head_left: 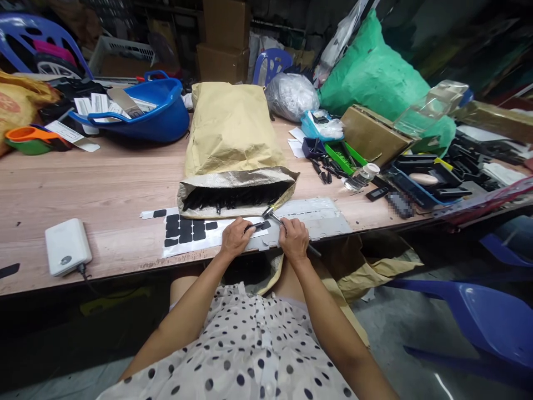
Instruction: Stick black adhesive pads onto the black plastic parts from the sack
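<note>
Close to the table's front edge, my left hand (236, 237) is closed on one end of a small black part (259, 225). It lies over a grey flat board (308, 219); its exact kind is too small to make out. My right hand (293, 239) grips a hammer (270, 213) by its dark handle, with the metal head just above the black part. Left of my hands, a white sheet (216, 239) carries several black rounded patches (185, 229). Directly behind, a tan paper sack (233, 133) lies with its mouth towards me, full of black pieces (237, 197).
A white box with a cable (68, 247) stands at the left. Behind it are a blue basin (162, 116) and orange tape (25, 134). To the right stand a green tray (343, 157), a clear bottle (361, 177) and a dark bin (416, 183). A blue chair (487, 316) is lower right.
</note>
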A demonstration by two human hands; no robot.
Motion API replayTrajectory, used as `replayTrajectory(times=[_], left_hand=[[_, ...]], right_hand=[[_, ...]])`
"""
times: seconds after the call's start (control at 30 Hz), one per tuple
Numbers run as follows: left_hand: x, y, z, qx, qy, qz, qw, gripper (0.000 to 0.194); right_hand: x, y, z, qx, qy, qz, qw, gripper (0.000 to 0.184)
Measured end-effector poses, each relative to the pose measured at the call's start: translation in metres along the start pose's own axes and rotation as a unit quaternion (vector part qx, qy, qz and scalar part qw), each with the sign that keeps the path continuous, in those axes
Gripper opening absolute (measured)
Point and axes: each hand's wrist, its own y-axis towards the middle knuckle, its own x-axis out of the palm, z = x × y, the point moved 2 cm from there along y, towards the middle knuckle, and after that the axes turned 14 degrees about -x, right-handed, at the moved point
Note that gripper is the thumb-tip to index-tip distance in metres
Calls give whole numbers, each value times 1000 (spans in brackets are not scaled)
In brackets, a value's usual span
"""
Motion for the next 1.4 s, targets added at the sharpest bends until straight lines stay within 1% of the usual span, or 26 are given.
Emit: replayTrajectory(times=[0.17,0.33,0.4,0.47,0.57,0.67,0.7,0.73,0.8,0.87,0.93,0.97,1.03,1.1,1.17,1.2,1.27,1.33,1.4], left_hand=[[-1,-2,0,4,-6,-5,1000,20],[-2,0,0,14,3,-8,1000,21],[-2,0,1,24,14,-4,1000,21],[-2,-5,4,49,31,1,998,22],[1,-28,5,134,57,-3,989,23],[11,-63,-2,243,80,-19,967,23],[15,-74,-7,261,92,-22,961,22],[18,-84,-12,267,107,-23,958,21],[23,-98,-23,247,136,-16,959,16],[23,-102,-29,218,139,-3,966,11],[17,-98,-28,197,105,17,975,11],[12,-92,-26,181,81,34,980,13],[-3,-71,-20,119,38,84,989,17],[-21,-41,-16,16,19,146,989,19],[-38,-8,-16,-93,25,195,976,20],[-45,8,-17,-140,31,207,968,21],[-54,33,-20,-215,44,209,953,22],[-59,47,-24,-252,56,199,945,20],[-62,50,-26,-258,63,191,945,18]], right_hand=[[1,0,-4,-4,-23,4,1000,23],[2,1,-5,-3,-24,1,1000,22],[2,1,-4,-2,-20,2,1000,22],[3,0,-3,-2,-17,4,1000,22],[4,0,-3,-5,-17,5,1000,21],[5,0,-3,-8,-20,5,1000,21],[5,0,-3,-9,-23,6,1000,21],[4,0,-4,-10,-27,8,1000,21],[4,0,-4,-13,-32,12,999,21],[4,0,-4,-16,-34,14,999,20],[4,0,-4,-16,-33,12,999,20],[5,0,-4,-15,-32,9,999,20],[5,0,-4,-12,-29,3,1000,20],[5,1,-4,-11,-26,-1,1000,21],[5,1,-4,-11,-25,-2,1000,20],[5,1,-4,-11,-25,-2,1000,20],[5,2,-4,-12,-27,-1,1000,19],[5,2,-5,-14,-26,-2,1000,19],[5,2,-5,-15,-26,-3,1000,18]])
